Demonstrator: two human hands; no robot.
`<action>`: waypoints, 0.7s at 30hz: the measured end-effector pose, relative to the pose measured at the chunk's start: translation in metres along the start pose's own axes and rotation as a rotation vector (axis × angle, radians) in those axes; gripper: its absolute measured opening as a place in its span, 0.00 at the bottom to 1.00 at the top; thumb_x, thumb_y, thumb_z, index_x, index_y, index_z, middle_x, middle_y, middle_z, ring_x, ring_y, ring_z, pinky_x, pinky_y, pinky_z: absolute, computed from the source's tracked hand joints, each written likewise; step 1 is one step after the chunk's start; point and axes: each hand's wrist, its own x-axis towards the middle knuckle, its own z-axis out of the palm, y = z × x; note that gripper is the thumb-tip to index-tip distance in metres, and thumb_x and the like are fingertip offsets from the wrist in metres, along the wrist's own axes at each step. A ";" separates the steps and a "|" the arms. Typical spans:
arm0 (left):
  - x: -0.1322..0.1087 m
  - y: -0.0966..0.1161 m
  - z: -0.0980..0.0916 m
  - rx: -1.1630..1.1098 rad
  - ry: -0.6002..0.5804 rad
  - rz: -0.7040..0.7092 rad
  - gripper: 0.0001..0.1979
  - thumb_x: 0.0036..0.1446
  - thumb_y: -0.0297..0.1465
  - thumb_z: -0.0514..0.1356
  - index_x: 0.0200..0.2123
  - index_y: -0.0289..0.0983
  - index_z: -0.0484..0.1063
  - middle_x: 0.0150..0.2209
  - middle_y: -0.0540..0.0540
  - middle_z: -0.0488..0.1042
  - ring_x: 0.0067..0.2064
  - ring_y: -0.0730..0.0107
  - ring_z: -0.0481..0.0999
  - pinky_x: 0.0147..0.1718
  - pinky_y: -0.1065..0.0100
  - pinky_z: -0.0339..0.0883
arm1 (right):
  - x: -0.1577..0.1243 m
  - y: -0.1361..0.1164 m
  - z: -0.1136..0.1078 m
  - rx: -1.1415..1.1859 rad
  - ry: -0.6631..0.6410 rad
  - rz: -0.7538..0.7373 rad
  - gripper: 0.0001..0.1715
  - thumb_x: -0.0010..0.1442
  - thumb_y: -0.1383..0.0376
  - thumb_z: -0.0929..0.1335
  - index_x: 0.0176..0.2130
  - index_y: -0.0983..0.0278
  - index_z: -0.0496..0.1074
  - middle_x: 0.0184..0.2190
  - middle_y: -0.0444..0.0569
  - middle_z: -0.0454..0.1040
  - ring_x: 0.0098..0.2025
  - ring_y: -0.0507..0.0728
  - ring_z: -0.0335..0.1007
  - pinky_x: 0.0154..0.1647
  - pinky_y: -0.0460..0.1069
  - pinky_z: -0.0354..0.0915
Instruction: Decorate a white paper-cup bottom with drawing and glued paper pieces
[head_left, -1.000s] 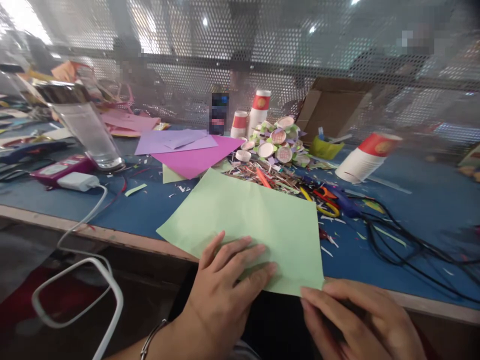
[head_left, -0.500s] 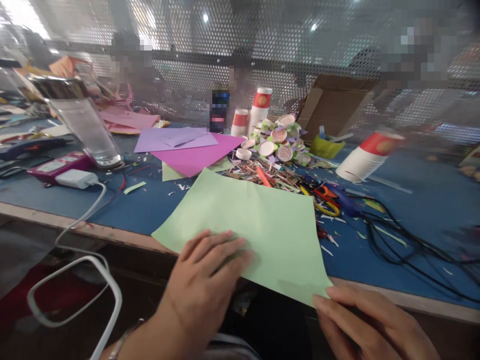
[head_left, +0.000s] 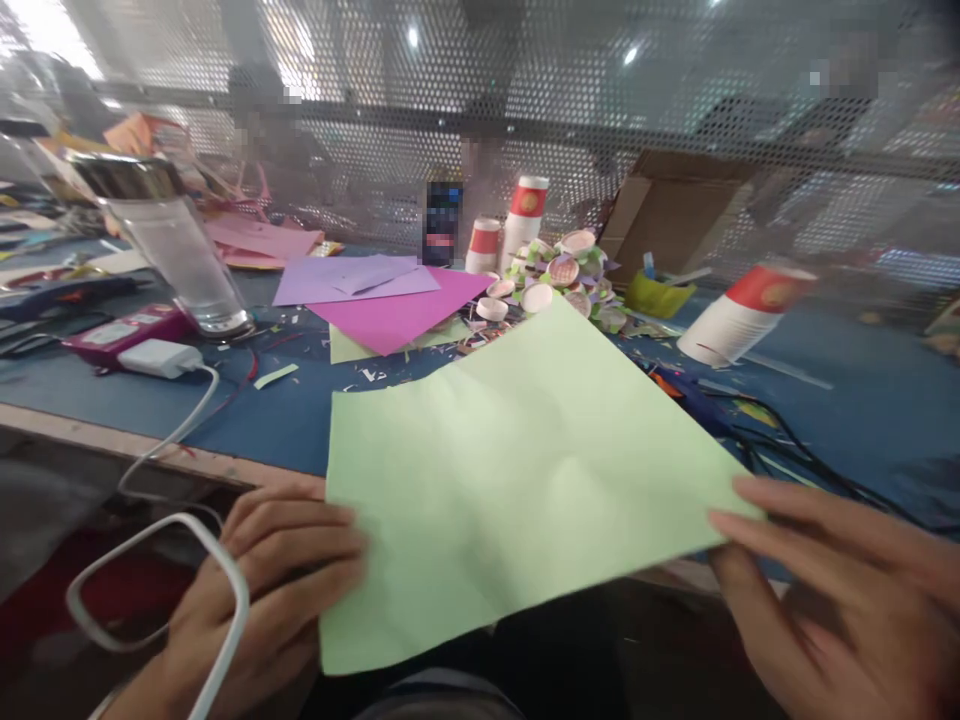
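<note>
I hold a light green sheet of paper [head_left: 510,480] lifted off the blue table [head_left: 300,420], over its near edge. My left hand [head_left: 277,580] grips the sheet's left edge, fingers curled over it. My right hand [head_left: 832,590] pinches the right corner between thumb and fingers; it is blurred. The sheet hides the paper scraps and scissors behind it.
A pink sheet [head_left: 397,310] and a purple sheet [head_left: 352,280] lie behind. A pile of decorated cup bottoms [head_left: 562,275], red-and-white paper cups [head_left: 739,310], a glass bottle [head_left: 176,250], a white charger with its cable [head_left: 161,358] and black cables [head_left: 810,455] crowd the table. A perforated screen stands at the back.
The green sheet was lying flat on the table under my left palm. Both hands have since moved apart to its edges, lifted it and turned it toward me.
</note>
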 end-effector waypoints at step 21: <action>0.108 0.035 0.065 -0.124 -0.258 -0.243 0.05 0.66 0.30 0.61 0.36 0.39 0.77 0.37 0.48 0.76 0.40 0.62 0.72 0.40 0.58 0.69 | 0.017 -0.031 0.031 0.290 -0.349 -0.028 0.09 0.69 0.70 0.67 0.48 0.61 0.73 0.43 0.49 0.79 0.48 0.57 0.72 0.53 0.54 0.65</action>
